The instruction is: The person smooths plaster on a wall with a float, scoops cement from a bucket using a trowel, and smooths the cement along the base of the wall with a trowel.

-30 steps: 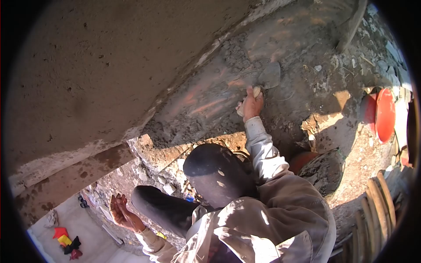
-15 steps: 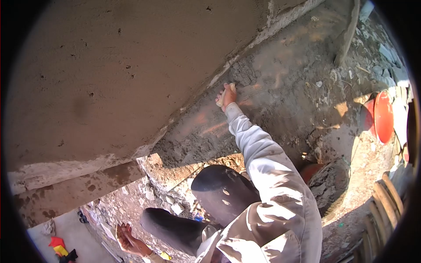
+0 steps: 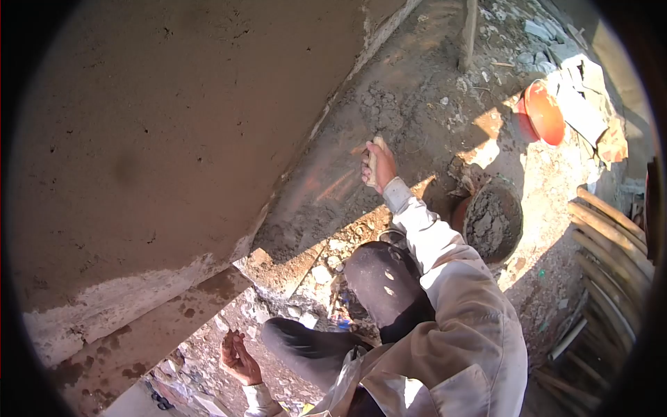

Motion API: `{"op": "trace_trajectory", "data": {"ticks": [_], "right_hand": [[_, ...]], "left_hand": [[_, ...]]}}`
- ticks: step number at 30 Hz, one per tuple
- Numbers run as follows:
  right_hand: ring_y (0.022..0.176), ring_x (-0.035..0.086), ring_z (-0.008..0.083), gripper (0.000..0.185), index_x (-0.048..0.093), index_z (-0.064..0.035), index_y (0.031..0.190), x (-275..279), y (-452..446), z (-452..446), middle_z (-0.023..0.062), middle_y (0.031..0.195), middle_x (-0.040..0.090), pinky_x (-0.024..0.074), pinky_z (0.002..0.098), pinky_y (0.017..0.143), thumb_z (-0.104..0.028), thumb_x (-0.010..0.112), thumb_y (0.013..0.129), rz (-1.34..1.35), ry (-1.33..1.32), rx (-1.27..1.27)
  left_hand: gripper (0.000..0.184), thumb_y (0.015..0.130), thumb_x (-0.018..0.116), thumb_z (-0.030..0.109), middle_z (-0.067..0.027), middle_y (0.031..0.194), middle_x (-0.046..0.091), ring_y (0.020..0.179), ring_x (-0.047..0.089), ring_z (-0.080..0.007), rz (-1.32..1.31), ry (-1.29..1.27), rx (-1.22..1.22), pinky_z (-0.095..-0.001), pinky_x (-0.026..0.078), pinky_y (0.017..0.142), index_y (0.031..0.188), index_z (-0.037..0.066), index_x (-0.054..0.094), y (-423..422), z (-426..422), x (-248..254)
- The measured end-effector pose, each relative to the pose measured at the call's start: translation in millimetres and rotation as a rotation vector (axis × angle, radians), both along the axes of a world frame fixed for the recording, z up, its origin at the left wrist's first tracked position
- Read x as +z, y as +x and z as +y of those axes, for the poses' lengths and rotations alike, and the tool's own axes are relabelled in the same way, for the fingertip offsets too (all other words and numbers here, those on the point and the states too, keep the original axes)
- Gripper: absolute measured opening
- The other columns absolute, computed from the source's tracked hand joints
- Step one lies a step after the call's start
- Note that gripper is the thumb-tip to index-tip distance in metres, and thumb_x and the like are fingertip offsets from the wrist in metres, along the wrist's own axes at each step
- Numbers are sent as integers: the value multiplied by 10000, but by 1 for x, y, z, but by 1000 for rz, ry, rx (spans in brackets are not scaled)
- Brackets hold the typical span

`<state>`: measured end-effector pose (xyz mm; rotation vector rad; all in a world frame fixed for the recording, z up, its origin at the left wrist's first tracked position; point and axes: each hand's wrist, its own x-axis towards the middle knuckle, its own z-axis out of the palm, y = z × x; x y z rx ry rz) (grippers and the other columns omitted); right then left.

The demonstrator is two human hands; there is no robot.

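My right hand (image 3: 379,167) is closed round a pale handle (image 3: 373,161), over a strip of wet grey mortar (image 3: 313,187) beside a smooth plastered surface (image 3: 160,139). The trowel blade cannot be made out. Lower left, my left hand (image 3: 240,358) hangs over the rubble with its fingers curled and apart, holding nothing. A bucket of mortar (image 3: 492,222) stands right of my right forearm.
An orange-red bucket (image 3: 545,113) lies at the upper right. Curved wooden poles (image 3: 611,236) are stacked at the right edge. One wooden post (image 3: 468,35) rises at the top. Stones and rubble (image 3: 321,274) surround my knees.
My right hand has moved from the right along the mortar strip, and the blade seen earlier no longer shows. The view has shifted, bringing the mortar bucket into clearer sight.
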<state>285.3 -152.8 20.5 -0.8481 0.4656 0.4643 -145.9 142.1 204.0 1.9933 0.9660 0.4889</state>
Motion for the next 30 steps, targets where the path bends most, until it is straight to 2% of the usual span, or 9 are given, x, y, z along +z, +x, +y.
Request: {"op": "trace_trajectory", "data": {"ticks": [5, 7, 10, 12, 16, 20, 24, 27, 30], "right_hand": [[446, 443, 144, 144, 464, -141, 943, 167, -89, -83, 31, 649, 468, 353, 293, 371, -212, 585, 912, -68, -157, -152], [475, 462, 116, 191, 444, -118, 1061, 215, -125, -110, 17, 720, 490, 391, 271, 386, -159, 570, 924, -13, -201, -294], [509, 501, 100, 284, 455, -29, 1122, 273, -181, -156, 16, 709, 501, 411, 260, 425, -201, 581, 933, -297, -550, -347], [546, 568, 197, 329, 469, 10, 1103, 295, -211, -188, 101, 745, 572, 457, 352, 498, -210, 608, 902, -285, -1114, -302], [796, 647, 383, 451, 483, 33, 1195, 286, -254, -236, 240, 995, 610, 510, 480, 710, -270, 615, 889, -93, -1733, -143], [1085, 552, 487, 755, 313, -4, 1458, 295, -267, -266, 289, 1386, 335, 481, 496, 925, -365, 620, 870, 358, -1746, 259], [1113, 546, 461, 656, 386, -72, 1397, 242, -269, -294, 272, 1313, 406, 482, 495, 920, -297, 652, 841, 356, -1627, 258], [1104, 528, 463, 548, 456, -44, 1292, 174, -243, -303, 262, 1245, 436, 463, 485, 946, -247, 672, 831, 178, -1607, 316], [1181, 473, 439, 538, 463, -69, 1301, 115, -170, -313, 231, 1276, 432, 432, 466, 983, -223, 654, 823, 140, -1547, 321]], "left_hand": [[326, 951, 640, 208, -114, 1000, 673, 899, 646, -181, 32, -155, -134, -329, 549, 831, 1154, -46, 616, -11, 10, 75], [355, 944, 652, 245, -132, 1010, 676, 890, 650, -195, 109, -221, -125, -333, 543, 829, 1151, -40, 614, -17, 5, 101], [412, 941, 653, 265, -173, 1028, 671, 885, 652, -214, 223, -292, -258, -333, 541, 780, 1172, -71, 592, -13, -11, 160], [369, 967, 602, 205, -189, 1033, 666, 880, 656, -220, 256, -317, -313, -338, 549, 807, 1179, -96, 573, -10, -16, 187], [340, 985, 554, 154, -210, 1053, 662, 885, 662, -229, 357, -329, -396, -336, 552, 825, 1211, -99, 548, -6, -7, 228], [357, 964, 554, 173, -177, 1058, 664, 847, 660, -217, 497, -298, -384, -305, 533, 743, 1227, -69, 544, -20, 17, 245], [318, 941, 577, 163, -114, 1013, 653, 836, 641, -178, 660, -357, -218, -293, 531, 708, 1188, -36, 561, -51, 37, 236], [123, 860, 594, 94, -7, 845, 606, 686, 544, -98, 814, -417, -206, -245, 525, 626, 964, 27, 590, -60, 29, 242], [288, 873, 611, 137, -90, 973, 668, 846, 664, -184, 1049, -451, -104, -274, 542, 665, 1123, -5, 599, -4, -39, 268]]}}
